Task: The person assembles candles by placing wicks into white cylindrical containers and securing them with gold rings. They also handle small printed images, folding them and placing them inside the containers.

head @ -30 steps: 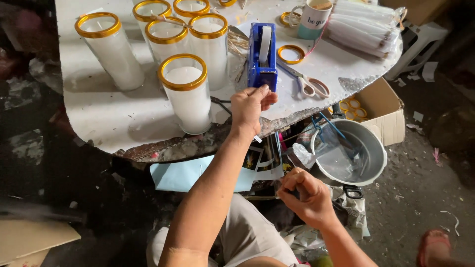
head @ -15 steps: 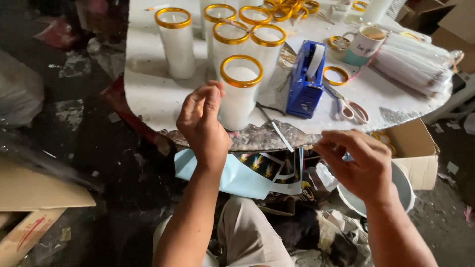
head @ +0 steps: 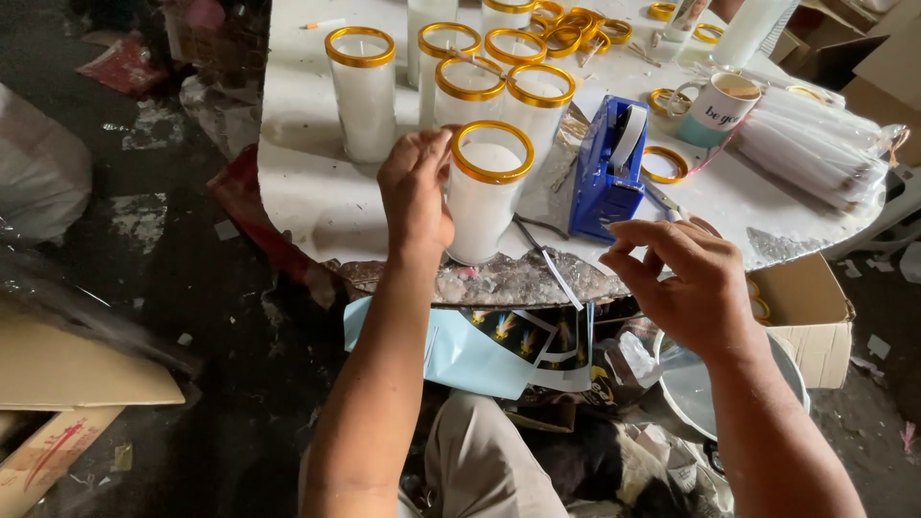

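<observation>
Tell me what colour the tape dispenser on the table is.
The tape dispenser is blue, with white tape on its roll; the head view shows it clearly.
</observation>
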